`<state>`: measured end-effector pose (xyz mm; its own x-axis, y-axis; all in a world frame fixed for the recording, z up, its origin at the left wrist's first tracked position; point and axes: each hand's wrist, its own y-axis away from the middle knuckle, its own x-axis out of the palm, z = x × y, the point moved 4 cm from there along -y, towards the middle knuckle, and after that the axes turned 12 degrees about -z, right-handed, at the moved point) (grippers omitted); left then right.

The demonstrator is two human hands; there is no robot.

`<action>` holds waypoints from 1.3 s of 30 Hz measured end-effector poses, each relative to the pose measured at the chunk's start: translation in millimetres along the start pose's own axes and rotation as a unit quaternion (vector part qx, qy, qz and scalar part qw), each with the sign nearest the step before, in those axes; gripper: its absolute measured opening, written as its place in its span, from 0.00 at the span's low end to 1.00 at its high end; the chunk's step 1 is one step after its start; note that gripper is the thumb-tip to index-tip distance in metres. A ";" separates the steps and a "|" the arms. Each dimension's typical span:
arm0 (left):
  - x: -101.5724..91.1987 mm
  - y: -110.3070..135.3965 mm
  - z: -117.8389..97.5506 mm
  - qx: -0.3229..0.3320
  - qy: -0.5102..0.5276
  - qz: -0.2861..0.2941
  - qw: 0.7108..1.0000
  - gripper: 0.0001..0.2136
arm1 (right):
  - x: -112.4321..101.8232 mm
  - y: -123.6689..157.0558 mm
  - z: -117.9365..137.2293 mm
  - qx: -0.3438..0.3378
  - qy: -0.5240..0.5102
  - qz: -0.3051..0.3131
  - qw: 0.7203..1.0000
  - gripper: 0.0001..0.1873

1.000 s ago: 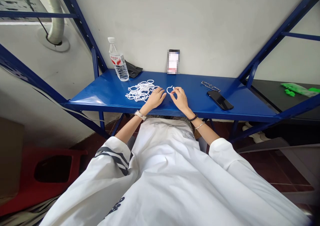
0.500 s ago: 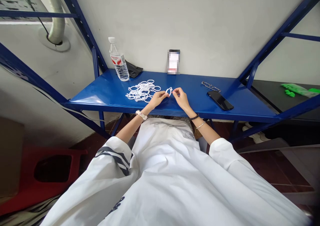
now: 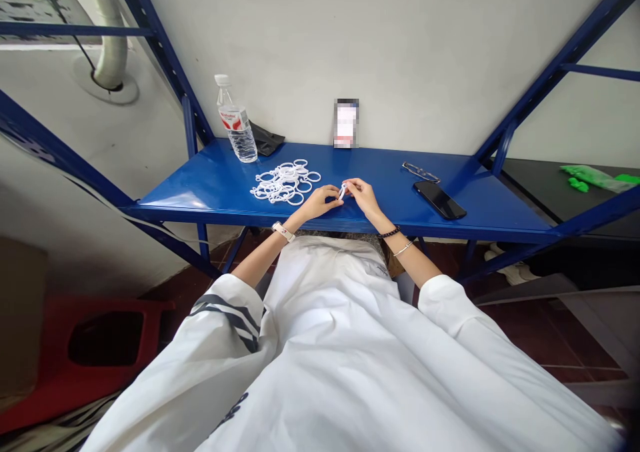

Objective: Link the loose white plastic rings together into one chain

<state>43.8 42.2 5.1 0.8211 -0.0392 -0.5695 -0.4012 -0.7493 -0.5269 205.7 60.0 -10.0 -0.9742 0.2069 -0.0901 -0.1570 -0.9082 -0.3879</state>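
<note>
Between both hands, just above the blue tabletop (image 3: 190, 185), is a small white ring (image 3: 343, 191) with a little loop at its upper end. My left hand (image 3: 323, 202) pinches its lower part between thumb and fingers. The fingertips of my right hand (image 3: 362, 195) close on the upper end, at the small loop. Just left of my hands lies a loose heap of several white rings (image 3: 285, 183), each with a small loop like the one I hold.
A water bottle (image 3: 239, 132) stands at the back left beside a black pouch (image 3: 267, 140). A phone with a blurred screen (image 3: 346, 125) leans on the wall. Eyeglasses (image 3: 421, 172) and a black phone (image 3: 439, 200) lie at right. Blue frame posts flank the table.
My right hand has moved slightly left and now grips the ring's looped end, where its fingers were apart from it before. The ring has turned more edge-on.
</note>
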 end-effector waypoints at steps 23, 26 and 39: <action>-7.1 1.3 12.1 -0.172 0.187 -0.104 0.962 0.12 | 1.6 5.9 8.4 0.042 -0.058 0.028 0.997 0.21; -6.9 1.3 11.6 -0.171 0.192 -0.105 0.961 0.12 | 2.0 6.2 9.2 0.044 -0.061 0.033 0.997 0.21; -9.3 2.0 4.4 -0.143 0.194 -0.103 0.965 0.11 | -0.4 6.5 10.9 0.072 -0.126 0.065 0.987 0.19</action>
<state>33.6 43.9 6.6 0.9838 -0.0734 -0.1635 -0.1311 -0.9168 -0.3772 203.3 50.0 -2.5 -0.9942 0.0047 0.1071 -0.0317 -0.9671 -0.2522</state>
